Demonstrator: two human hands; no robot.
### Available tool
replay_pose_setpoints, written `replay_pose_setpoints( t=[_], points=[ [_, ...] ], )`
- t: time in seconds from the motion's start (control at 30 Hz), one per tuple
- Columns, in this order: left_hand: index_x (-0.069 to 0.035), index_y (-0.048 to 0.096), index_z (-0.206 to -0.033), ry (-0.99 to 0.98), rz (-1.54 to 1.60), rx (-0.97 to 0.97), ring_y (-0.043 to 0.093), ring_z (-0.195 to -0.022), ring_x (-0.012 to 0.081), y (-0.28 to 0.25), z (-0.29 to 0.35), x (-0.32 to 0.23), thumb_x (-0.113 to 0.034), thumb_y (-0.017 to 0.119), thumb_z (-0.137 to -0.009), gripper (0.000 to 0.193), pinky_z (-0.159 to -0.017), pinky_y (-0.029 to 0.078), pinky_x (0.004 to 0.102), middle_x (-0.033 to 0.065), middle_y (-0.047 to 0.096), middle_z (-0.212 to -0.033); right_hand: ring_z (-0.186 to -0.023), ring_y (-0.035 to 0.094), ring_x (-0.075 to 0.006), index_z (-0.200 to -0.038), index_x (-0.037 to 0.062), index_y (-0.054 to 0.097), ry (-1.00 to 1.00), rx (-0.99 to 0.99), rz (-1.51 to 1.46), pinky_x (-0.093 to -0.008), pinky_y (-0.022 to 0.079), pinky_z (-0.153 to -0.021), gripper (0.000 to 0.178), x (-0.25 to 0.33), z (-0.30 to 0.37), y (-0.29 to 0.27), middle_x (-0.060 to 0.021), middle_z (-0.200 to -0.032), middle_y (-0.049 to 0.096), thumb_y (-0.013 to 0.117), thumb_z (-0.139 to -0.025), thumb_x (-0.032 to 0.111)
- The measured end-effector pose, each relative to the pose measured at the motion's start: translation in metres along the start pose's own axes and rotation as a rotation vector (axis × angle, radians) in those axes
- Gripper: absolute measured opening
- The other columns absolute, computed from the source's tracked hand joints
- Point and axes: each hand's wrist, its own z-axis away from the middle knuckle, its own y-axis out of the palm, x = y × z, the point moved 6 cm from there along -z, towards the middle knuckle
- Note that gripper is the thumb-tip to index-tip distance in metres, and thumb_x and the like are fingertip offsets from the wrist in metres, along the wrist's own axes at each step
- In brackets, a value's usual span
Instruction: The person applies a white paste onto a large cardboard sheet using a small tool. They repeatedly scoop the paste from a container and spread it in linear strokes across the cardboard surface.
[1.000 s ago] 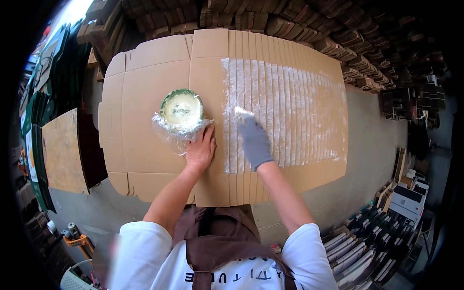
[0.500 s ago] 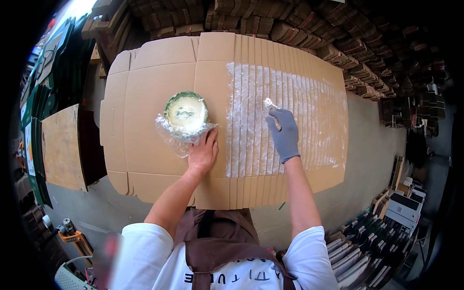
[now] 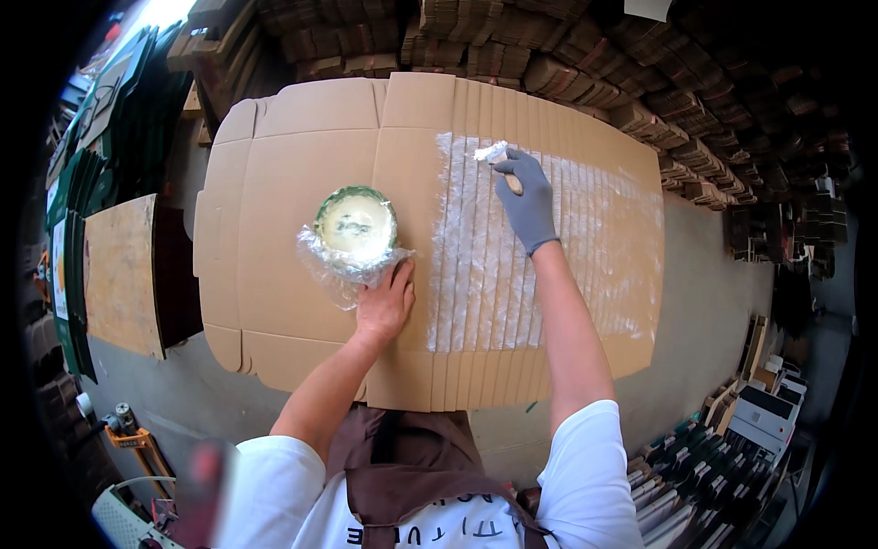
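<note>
My right hand [image 3: 528, 197], in a grey glove, is closed around the wooden handle of a brush [image 3: 512, 183]. White paste coats the bristles, which lie at the upper left of a white-smeared patch. That patch covers a fanned stack of flattened cardboard boxes [image 3: 585, 247], whose edges overlap in narrow strips. Bare, my left hand [image 3: 384, 305] rests on the cardboard with fingers spread, its fingertips at crumpled clear plastic film [image 3: 338, 265]. The film hangs around the near side of a round green-rimmed tub [image 3: 357, 222] of cream-coloured paste.
Bundles of flattened cardboard [image 3: 476, 41] are piled along the far side and far right. A wooden-topped box [image 3: 123, 274] and dark green panels [image 3: 119, 101] stand at left. A white machine [image 3: 764, 412] and a row of boards [image 3: 681, 485] are at lower right.
My right hand has moved the brush away from me and slightly left, to the far end of the pasted patch. My left hand stays beside the tub. The whole view has shifted slightly.
</note>
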Motion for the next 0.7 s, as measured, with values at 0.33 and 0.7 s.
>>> replay_pose_setpoints(
  t=[0.33, 0.7],
  points=[
    [-0.022, 0.046, -0.14, -0.015, 0.013, 0.005, 0.055, -0.116, 0.0277, -0.003, 0.002, -0.001, -0.033, 0.051, -0.095, 0.046, -0.098, 0.04, 0.0501, 0.0053, 0.052, -0.134, -0.117, 0.058, -0.0332, -0.102, 0.0063, 0.066, -0.056, 0.28, 0.079, -0.0381, 0.049, -0.099, 0.022, 0.001, -0.015, 0.024, -0.0138, -0.127, 0.06, 0.064, -0.081, 0.0],
    [-0.02, 0.046, -0.139, 0.016, -0.012, -0.041, 0.052, -0.119, 0.0279, -0.006, 0.001, -0.003, -0.031, 0.052, -0.095, 0.045, -0.1, 0.038, 0.0513, 0.0052, 0.052, -0.134, -0.117, 0.059, -0.0326, -0.101, 0.0059, 0.065, 0.087, 0.583, 0.005, -0.0382, 0.048, -0.1, 0.019, 0.039, 0.052, 0.0, -0.0136, -0.128, 0.06, 0.062, -0.083, 0.003]
  ],
)
